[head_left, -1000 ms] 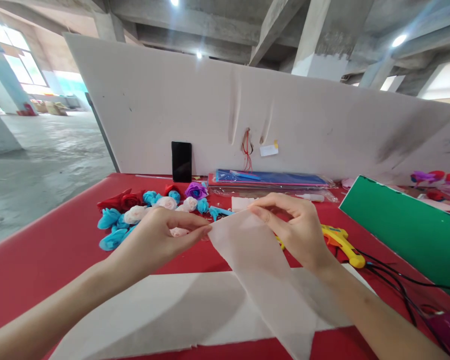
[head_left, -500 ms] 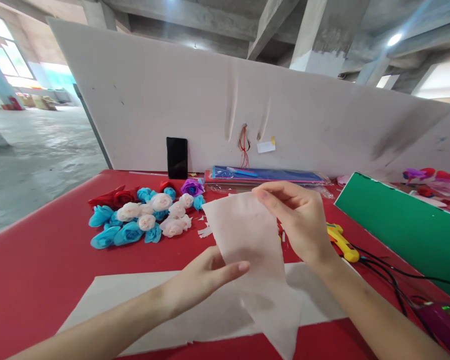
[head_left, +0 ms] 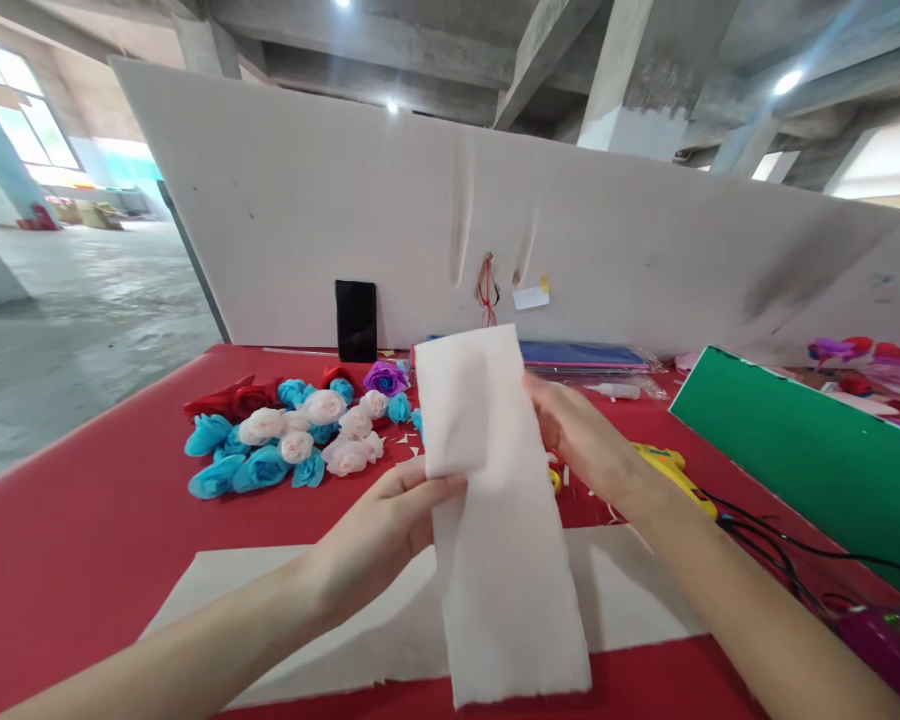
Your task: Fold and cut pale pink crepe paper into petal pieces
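Observation:
A long strip of pale pink crepe paper (head_left: pixel 495 520) hangs upright in front of me over the red table (head_left: pixel 82 520). My left hand (head_left: pixel 379 530) pinches its left edge about halfway up. My right hand (head_left: pixel 585 440) is behind the strip's right side with its fingers partly hidden by the paper, gripping that edge. A larger sheet of the same pale paper (head_left: pixel 315 610) lies flat on the table beneath my hands.
A heap of blue, pink, red and purple paper roses (head_left: pixel 292 430) lies at the left back. A black phone (head_left: pixel 356 320) leans on the white board. A yellow glue gun (head_left: pixel 671 470) with black cables, a green board (head_left: pixel 802 460) and packs of coloured paper (head_left: pixel 585 355) are right.
The strip was turned from slanting to upright and raised. My left hand moved from under the strip to its left edge and pinched it; my right hand slipped behind the paper.

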